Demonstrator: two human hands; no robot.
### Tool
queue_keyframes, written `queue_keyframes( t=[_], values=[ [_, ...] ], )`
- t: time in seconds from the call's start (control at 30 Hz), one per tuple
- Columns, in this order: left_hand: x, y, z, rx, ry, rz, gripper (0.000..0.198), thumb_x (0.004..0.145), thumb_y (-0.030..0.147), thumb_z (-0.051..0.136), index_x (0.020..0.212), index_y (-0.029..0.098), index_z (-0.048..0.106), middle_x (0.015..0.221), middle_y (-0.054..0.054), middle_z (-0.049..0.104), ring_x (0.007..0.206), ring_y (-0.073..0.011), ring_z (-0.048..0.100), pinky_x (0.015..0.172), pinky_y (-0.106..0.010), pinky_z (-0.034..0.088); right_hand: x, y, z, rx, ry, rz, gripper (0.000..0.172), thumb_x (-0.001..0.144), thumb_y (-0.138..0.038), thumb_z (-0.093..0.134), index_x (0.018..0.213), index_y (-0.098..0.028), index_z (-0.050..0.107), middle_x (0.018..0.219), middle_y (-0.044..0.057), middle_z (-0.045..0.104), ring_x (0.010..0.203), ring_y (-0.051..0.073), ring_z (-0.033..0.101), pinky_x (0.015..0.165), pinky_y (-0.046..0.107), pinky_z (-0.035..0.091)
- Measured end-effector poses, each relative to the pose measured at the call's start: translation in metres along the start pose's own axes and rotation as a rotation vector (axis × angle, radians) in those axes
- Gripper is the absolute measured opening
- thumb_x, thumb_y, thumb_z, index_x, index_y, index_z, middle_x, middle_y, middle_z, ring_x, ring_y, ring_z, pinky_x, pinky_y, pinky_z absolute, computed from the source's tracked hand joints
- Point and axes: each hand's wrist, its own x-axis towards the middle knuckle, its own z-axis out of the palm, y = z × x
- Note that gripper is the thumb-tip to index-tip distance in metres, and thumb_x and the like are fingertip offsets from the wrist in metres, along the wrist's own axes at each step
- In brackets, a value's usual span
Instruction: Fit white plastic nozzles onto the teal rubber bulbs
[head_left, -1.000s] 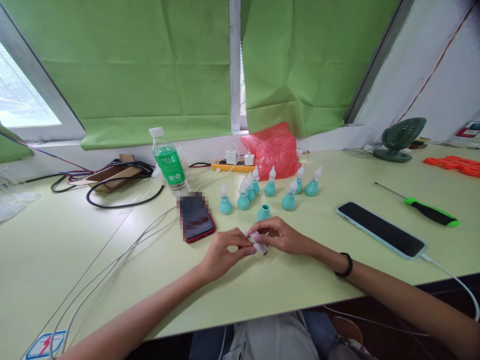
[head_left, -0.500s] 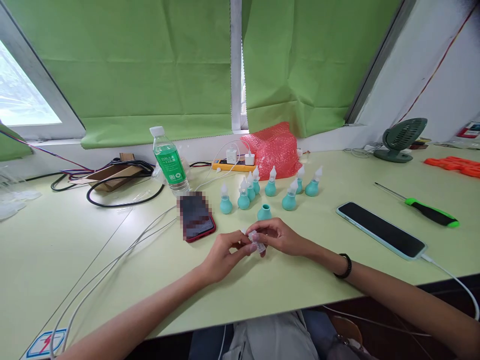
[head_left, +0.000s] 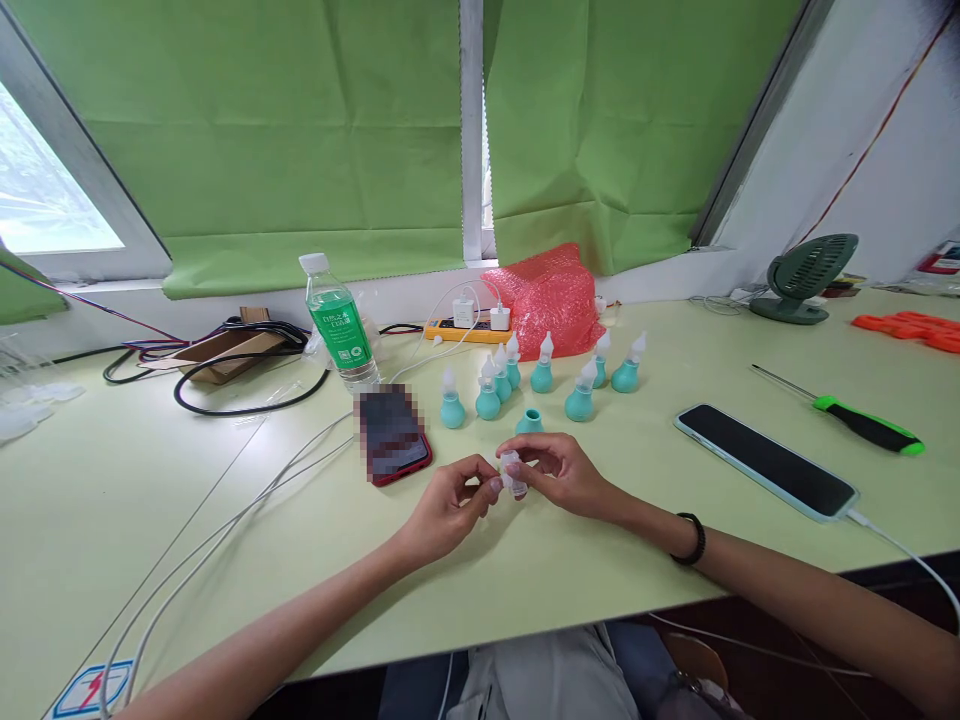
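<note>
Between my hands is a small translucent plastic piece (head_left: 515, 486), whose exact kind is partly hidden by fingers. My right hand (head_left: 568, 477) pinches it from the right with thumb and fingers. From the left, the closed thumb and fingertips of my left hand (head_left: 444, 508) meet its end. Just beyond my right hand stands a turquoise rubber bulb (head_left: 529, 421) with an open neck and no tip. Behind it several turquoise bulbs with clear pointed tips, like nasal aspirators (head_left: 579, 395), stand upright in a loose group.
A red-cased phone (head_left: 394, 435) lies left of the bulbs, near a green-labelled bottle (head_left: 341, 325). To the right are another phone (head_left: 765, 460) on a cable and a screwdriver (head_left: 862, 420). Red bubble wrap (head_left: 551, 300), a power strip (head_left: 465, 331) and a small fan (head_left: 806, 275) stand farther back.
The plastic piece has turned a little between my fingers and shows more upright. My left fingertips have drawn slightly left; the bulbs stay in place.
</note>
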Motion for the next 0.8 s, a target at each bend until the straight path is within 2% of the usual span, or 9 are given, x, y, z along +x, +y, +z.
queue_keyframes(
  t=[0.1, 0.23, 0.3, 0.6, 0.8],
  values=[
    [-0.0003, -0.0013, 0.0002, 0.032, 0.05, 0.013, 0.018, 0.077, 0.027, 0.048, 0.074, 0.011, 0.056, 0.062, 0.0, 0.05, 0.053, -0.0068, 0.043, 0.048, -0.019, 0.037, -0.0003, 0.0, -0.0003, -0.093, 0.062, -0.052, 0.018, 0.072, -0.024, 0.056, 0.086, -0.014, 0.057, 0.075, 0.003, 0.056, 0.06, 0.01, 0.054, 0.05, 0.021, 0.051],
    [-0.0001, -0.0049, -0.0001, 0.082, 0.22, 0.079, 0.015, 0.072, 0.025, 0.055, 0.077, 0.013, 0.062, 0.069, -0.003, 0.056, 0.06, -0.0099, 0.049, 0.053, -0.021, 0.041, -0.0002, 0.0008, 0.0002, -0.233, 0.13, -0.102, 0.016, 0.07, -0.025, 0.057, 0.083, -0.015, 0.058, 0.074, 0.003, 0.057, 0.063, 0.011, 0.054, 0.052, 0.021, 0.051],
    [0.0001, -0.0053, 0.0001, 0.127, 0.269, 0.12, 0.014, 0.07, 0.025, 0.057, 0.074, 0.013, 0.064, 0.068, -0.004, 0.057, 0.061, -0.0112, 0.051, 0.054, -0.022, 0.042, -0.0005, 0.0015, 0.0012, -0.287, 0.144, -0.116, 0.016, 0.07, -0.025, 0.057, 0.082, -0.016, 0.058, 0.072, 0.002, 0.056, 0.062, 0.011, 0.053, 0.051, 0.021, 0.05],
    [-0.0001, -0.0042, 0.0002, 0.246, 0.295, 0.143, 0.014, 0.07, 0.023, 0.057, 0.07, 0.013, 0.066, 0.065, -0.004, 0.057, 0.059, -0.0111, 0.051, 0.051, -0.021, 0.04, -0.0013, 0.0038, 0.003, -0.356, 0.181, -0.143, 0.015, 0.07, -0.026, 0.057, 0.081, -0.016, 0.058, 0.069, 0.001, 0.056, 0.059, 0.01, 0.053, 0.05, 0.02, 0.05],
    [-0.0006, -0.0013, 0.0002, 0.239, 0.24, 0.106, 0.014, 0.072, 0.024, 0.053, 0.069, 0.012, 0.061, 0.066, -0.003, 0.055, 0.06, -0.0106, 0.05, 0.054, -0.021, 0.041, -0.0018, 0.0023, 0.0025, -0.379, 0.167, -0.172, 0.016, 0.07, -0.024, 0.057, 0.083, -0.015, 0.058, 0.07, 0.002, 0.057, 0.06, 0.01, 0.053, 0.051, 0.021, 0.05]
  ],
)
